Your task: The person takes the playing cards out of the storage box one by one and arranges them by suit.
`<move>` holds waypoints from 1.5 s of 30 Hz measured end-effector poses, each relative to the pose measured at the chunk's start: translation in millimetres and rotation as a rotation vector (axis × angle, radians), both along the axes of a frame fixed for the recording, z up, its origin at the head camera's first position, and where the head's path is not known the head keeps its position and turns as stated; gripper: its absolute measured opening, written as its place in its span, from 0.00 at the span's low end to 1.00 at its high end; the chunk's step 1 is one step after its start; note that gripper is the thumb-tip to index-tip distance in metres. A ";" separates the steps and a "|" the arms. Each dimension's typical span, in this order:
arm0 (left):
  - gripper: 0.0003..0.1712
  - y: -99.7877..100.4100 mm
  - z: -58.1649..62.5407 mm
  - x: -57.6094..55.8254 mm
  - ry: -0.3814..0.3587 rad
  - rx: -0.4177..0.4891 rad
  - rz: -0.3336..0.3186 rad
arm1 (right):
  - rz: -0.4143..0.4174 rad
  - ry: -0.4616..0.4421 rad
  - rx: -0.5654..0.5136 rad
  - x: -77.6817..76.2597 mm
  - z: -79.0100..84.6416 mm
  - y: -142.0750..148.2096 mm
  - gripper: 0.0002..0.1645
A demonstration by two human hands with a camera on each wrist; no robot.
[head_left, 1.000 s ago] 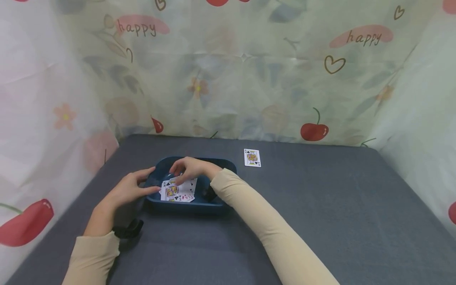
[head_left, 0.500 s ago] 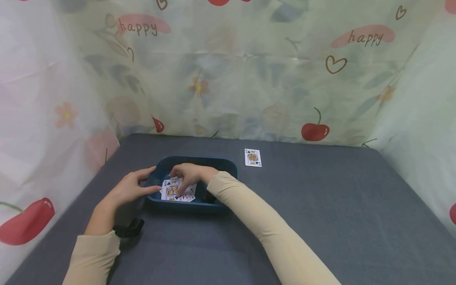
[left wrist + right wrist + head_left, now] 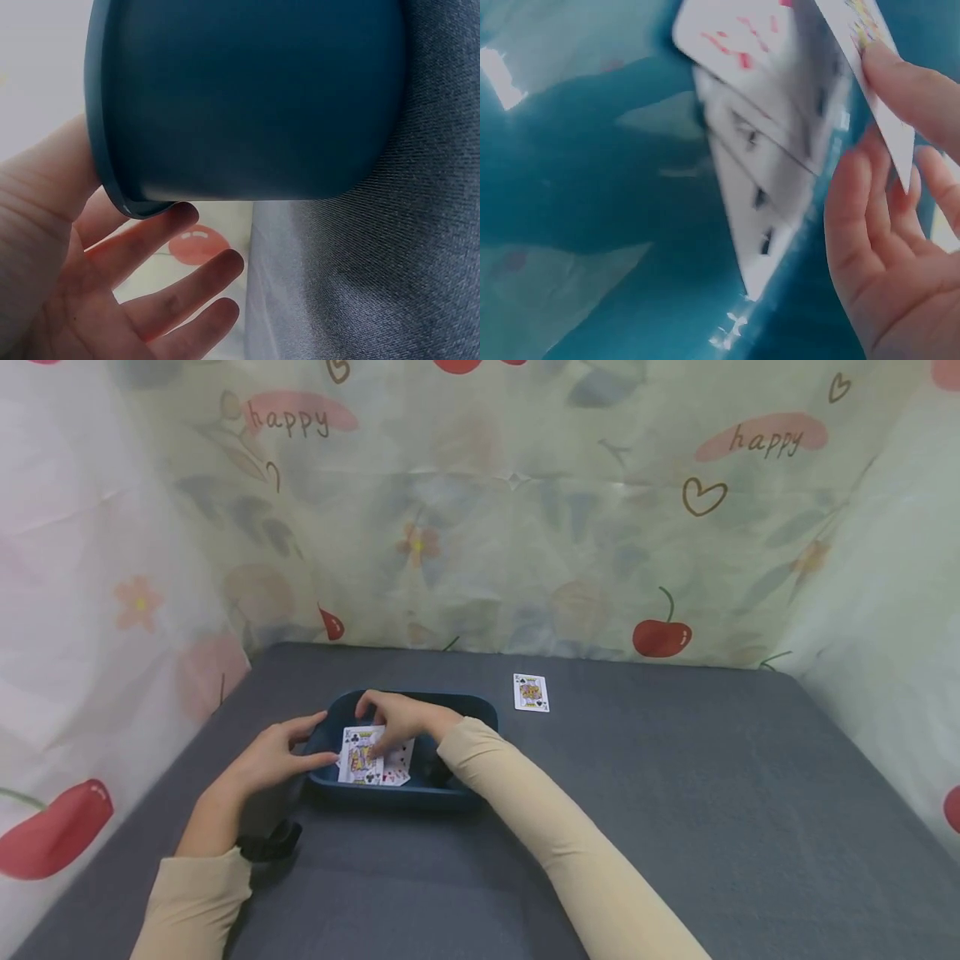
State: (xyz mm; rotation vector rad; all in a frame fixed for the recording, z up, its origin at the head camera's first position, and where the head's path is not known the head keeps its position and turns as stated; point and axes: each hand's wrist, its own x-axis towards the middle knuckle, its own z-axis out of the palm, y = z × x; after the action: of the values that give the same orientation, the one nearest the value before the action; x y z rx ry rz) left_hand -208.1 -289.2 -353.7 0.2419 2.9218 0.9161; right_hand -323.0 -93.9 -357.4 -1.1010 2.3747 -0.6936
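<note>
A dark blue plastic tray (image 3: 442,792) stands on the grey cloth. My left hand (image 3: 267,758) holds its left end, with thumb and forefinger at the rim; in the left wrist view the tray's outer wall (image 3: 247,97) fills the top and the other fingers spread below. Inside the tray my right hand (image 3: 401,720) pinches a king of clubs (image 3: 362,756) by its right side. The thumb presses its face, and the card (image 3: 889,112) is tilted up off the others in the right wrist view. Several overlapping playing cards (image 3: 761,176) lie beneath, red and black pips showing.
A king of spades (image 3: 532,692) lies face up on the grey cloth (image 3: 675,793), behind and right of the tray. A printed curtain (image 3: 510,527) closes off the back and both sides. A black strap mount (image 3: 272,842) sits at the left wrist.
My right hand has reached down to the cards, taken the king of clubs by its side and lifted it slightly from the others. The left hand has stayed on the tray.
</note>
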 end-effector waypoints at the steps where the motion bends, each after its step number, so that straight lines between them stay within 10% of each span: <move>1: 0.47 0.5 -0.1 -0.3 -0.003 -0.004 0.002 | 0.000 -0.032 -0.023 -1.3 1.9 2.4 0.35; 22: 0.47 4.1 1.2 1.0 -0.031 -0.038 0.025 | -0.193 -0.019 -0.536 -13.9 53.6 89.3 0.08; 45: 0.48 7.2 2.5 4.2 -0.010 -0.032 0.016 | -0.553 0.042 -0.490 -25.6 35.0 204.6 0.16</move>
State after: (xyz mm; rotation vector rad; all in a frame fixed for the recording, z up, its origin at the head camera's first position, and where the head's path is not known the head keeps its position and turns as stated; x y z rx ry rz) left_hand -203.9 -282.0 -351.2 0.2113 2.9305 0.8696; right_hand -348.7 110.7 -322.4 -0.6067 2.6372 -1.5149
